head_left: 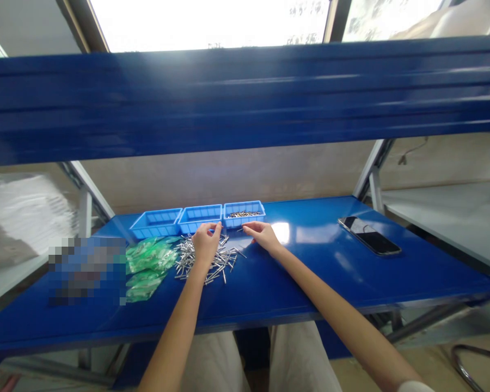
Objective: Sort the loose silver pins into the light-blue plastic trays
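Pinching a pin (239, 230) in the right hand (262, 235); cannot tell any hold in the left hand (205, 240) above the pile (224, 259); risking drops from slack pressure.

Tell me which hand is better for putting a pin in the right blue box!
Probably the right hand: it's just in front of that blue box, with a metal pin seemingly pinched in it. The left hand is over the pile.

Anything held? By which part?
The right hand seems to pinch a metal pin by one end; whether the left hand holds anything cannot be told.
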{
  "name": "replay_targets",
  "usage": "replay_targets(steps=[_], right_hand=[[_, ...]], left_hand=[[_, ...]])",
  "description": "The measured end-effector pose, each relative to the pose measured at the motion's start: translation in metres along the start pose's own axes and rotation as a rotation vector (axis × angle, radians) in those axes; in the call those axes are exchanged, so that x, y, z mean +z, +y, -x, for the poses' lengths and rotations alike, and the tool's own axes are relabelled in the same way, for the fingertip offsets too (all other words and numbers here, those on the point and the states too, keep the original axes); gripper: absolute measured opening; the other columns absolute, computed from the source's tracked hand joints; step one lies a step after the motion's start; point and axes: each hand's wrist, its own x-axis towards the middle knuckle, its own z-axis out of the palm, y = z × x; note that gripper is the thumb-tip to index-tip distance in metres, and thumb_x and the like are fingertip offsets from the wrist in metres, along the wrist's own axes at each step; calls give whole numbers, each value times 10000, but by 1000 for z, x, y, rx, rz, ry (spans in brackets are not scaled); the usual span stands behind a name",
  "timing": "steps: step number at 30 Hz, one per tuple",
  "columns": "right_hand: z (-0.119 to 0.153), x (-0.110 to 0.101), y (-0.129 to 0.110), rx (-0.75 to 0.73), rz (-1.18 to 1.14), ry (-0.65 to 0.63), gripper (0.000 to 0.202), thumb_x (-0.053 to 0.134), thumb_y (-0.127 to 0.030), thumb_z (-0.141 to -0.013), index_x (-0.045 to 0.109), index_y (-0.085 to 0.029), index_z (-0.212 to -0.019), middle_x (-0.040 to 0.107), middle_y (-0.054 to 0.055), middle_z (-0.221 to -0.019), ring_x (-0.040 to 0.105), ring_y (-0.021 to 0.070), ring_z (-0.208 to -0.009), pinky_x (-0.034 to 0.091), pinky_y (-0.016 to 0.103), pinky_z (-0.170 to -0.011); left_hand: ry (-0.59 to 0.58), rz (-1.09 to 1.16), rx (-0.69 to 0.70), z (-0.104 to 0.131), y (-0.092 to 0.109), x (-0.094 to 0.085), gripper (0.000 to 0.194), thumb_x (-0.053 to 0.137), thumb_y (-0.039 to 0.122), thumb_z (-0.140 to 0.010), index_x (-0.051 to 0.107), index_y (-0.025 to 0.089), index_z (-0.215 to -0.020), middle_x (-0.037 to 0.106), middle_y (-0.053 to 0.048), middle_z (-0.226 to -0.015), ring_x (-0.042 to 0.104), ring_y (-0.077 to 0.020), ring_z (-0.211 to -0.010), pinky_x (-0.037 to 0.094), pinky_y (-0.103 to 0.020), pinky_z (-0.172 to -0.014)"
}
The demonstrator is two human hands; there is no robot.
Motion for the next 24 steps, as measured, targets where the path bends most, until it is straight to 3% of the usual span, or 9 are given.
replay_targets(steps=[6,16,24], right_hand=[[0,0,0,3,9,11,338,623,-374,-659,668,-149,-907,679,75,-846,599,156,-640,476,219,-426],[1,1,-1,0,20,54,345,598,-408,-685,662,-152,-907,676,76,-824,596,157,-635,445,212,-408],[5,0,-6,-13,22,-39,377,584,-481,-681,661,-153,-851,663,56,-752,568,133,-613,386,185,-409]], left_hand=[[-63,1,-14,2,3,1,345,447,426,-772,671,181,-679,646,-36,-664,523,-151,-571,375,-262,-588],[-45,-18,16,2,2,4,310,458,387,-781,660,169,-692,634,-42,-714,515,-145,-607,377,-267,-634],[-296,144,254,8,6,12,225,549,379,-757,685,219,-837,632,-20,-746,522,-125,-621,393,-253,-616]])
